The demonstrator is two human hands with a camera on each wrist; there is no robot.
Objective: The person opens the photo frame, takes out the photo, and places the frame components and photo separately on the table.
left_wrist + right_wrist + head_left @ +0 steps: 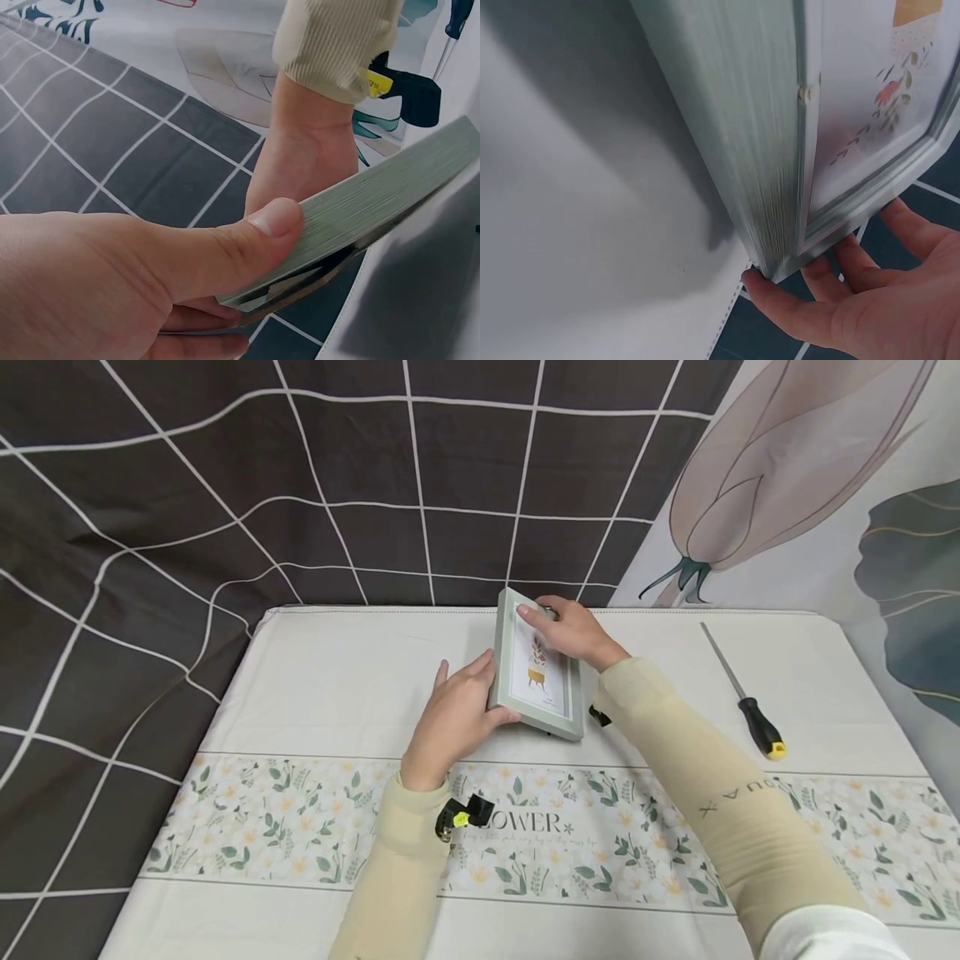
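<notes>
A pale green picture frame is held tilted above the white table, its print of a potted flower facing up. My left hand grips its left edge near the lower corner. In the left wrist view the thumb presses the frame's side, with fingers underneath. A dark, brown-edged back piece stands slightly apart from the frame there. My right hand holds the top edge, a digit lying over the front. In the right wrist view its fingers touch that edge; the thumb's placement is unclear.
A screwdriver with a black and yellow handle lies on the table to the right. The white tablecloth has a floral band across it. Behind hangs a dark cloth with white grid lines, and a flower-printed one at the right.
</notes>
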